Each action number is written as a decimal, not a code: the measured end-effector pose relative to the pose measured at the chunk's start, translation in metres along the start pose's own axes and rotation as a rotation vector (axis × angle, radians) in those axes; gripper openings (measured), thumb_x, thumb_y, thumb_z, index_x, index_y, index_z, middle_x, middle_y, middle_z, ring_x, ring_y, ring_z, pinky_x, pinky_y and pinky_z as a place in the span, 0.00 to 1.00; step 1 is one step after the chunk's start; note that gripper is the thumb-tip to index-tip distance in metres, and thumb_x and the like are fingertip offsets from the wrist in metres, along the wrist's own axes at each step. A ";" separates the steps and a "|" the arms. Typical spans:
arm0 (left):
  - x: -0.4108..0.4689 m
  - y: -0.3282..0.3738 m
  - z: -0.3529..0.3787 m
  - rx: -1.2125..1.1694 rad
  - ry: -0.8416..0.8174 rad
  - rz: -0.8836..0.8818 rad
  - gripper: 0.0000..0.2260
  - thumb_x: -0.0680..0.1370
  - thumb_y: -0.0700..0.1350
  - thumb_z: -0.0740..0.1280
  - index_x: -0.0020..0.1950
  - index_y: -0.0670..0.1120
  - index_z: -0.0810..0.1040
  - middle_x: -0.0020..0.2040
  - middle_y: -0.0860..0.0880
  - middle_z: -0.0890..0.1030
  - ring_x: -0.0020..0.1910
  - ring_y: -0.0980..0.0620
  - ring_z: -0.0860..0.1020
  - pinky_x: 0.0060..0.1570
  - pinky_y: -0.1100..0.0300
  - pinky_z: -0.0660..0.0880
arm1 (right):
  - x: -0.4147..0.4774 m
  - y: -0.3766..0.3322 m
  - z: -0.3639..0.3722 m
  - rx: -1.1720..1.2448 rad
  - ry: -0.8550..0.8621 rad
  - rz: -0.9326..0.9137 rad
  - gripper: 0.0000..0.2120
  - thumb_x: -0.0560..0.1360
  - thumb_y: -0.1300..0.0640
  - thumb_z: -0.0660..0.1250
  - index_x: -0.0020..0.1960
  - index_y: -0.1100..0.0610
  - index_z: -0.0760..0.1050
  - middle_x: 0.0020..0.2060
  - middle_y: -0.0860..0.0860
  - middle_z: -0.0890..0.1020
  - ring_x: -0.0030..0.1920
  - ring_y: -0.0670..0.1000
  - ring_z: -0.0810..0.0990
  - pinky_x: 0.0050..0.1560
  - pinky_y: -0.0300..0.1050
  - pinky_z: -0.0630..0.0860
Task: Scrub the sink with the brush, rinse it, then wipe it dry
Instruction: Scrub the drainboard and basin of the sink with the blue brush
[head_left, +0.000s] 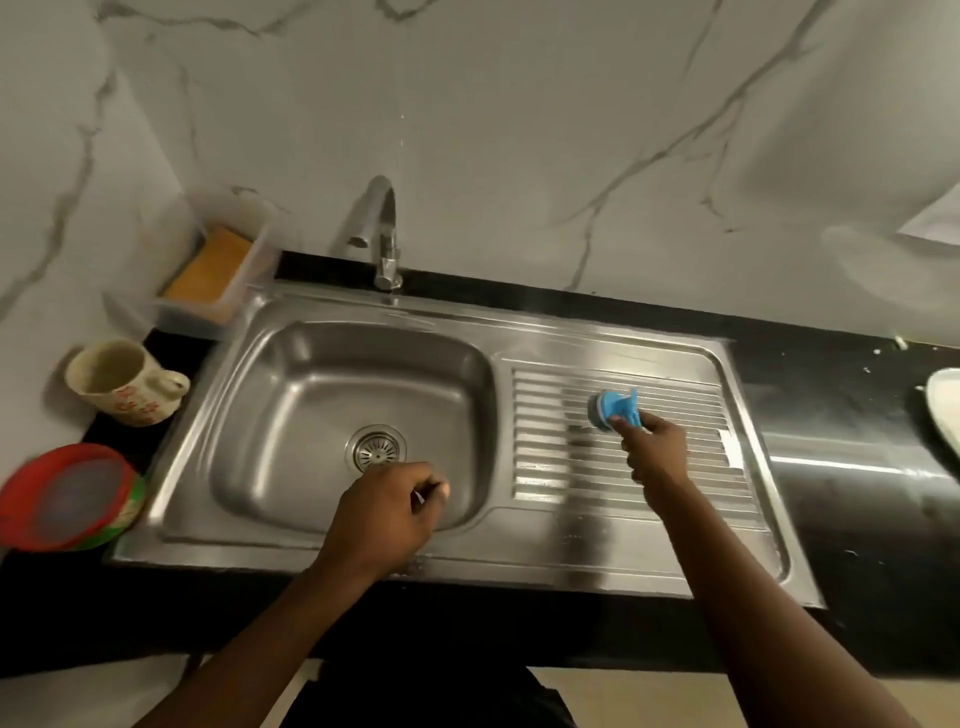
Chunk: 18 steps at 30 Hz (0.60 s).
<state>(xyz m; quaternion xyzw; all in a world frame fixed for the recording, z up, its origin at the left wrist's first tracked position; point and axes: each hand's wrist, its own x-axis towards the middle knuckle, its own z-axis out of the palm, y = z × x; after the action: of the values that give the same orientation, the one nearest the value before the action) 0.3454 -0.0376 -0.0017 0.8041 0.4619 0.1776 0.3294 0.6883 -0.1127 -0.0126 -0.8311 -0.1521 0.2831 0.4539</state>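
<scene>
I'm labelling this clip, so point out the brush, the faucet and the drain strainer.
brush (617, 408), head view, on its blue back.
faucet (387, 234), head view, on its upright neck.
drain strainer (376, 450), head view, on its slotted centre.

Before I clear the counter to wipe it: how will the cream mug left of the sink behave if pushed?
The cream mug looks ceramic: probably rigid, fairly heavy, and breakable if knocked. It stands upright on a wide base, so a low push should slide it, not tip it.
</scene>
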 end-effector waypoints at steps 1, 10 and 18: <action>0.000 0.005 0.005 0.006 -0.010 0.005 0.06 0.76 0.56 0.68 0.43 0.56 0.79 0.36 0.62 0.80 0.35 0.62 0.78 0.37 0.59 0.77 | 0.005 0.002 0.008 -0.068 0.007 -0.014 0.17 0.76 0.51 0.76 0.63 0.55 0.83 0.36 0.52 0.80 0.31 0.50 0.75 0.29 0.44 0.74; 0.004 0.028 0.034 0.060 -0.029 -0.025 0.06 0.77 0.54 0.70 0.42 0.55 0.80 0.35 0.61 0.80 0.35 0.61 0.78 0.36 0.59 0.77 | -0.005 -0.006 0.098 -0.624 -0.175 -0.420 0.22 0.80 0.50 0.66 0.74 0.41 0.74 0.56 0.50 0.86 0.52 0.56 0.84 0.45 0.44 0.70; 0.009 0.038 0.054 0.056 -0.059 -0.036 0.06 0.78 0.54 0.71 0.41 0.55 0.80 0.35 0.61 0.80 0.35 0.61 0.79 0.36 0.60 0.77 | 0.055 0.055 -0.069 -0.599 0.157 -0.211 0.15 0.82 0.50 0.68 0.67 0.51 0.80 0.46 0.56 0.85 0.44 0.58 0.83 0.42 0.50 0.77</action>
<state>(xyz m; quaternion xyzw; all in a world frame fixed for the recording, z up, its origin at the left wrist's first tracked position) 0.4060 -0.0628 -0.0145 0.8095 0.4710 0.1347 0.3234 0.7740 -0.1611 -0.0478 -0.9266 -0.2783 0.1121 0.2267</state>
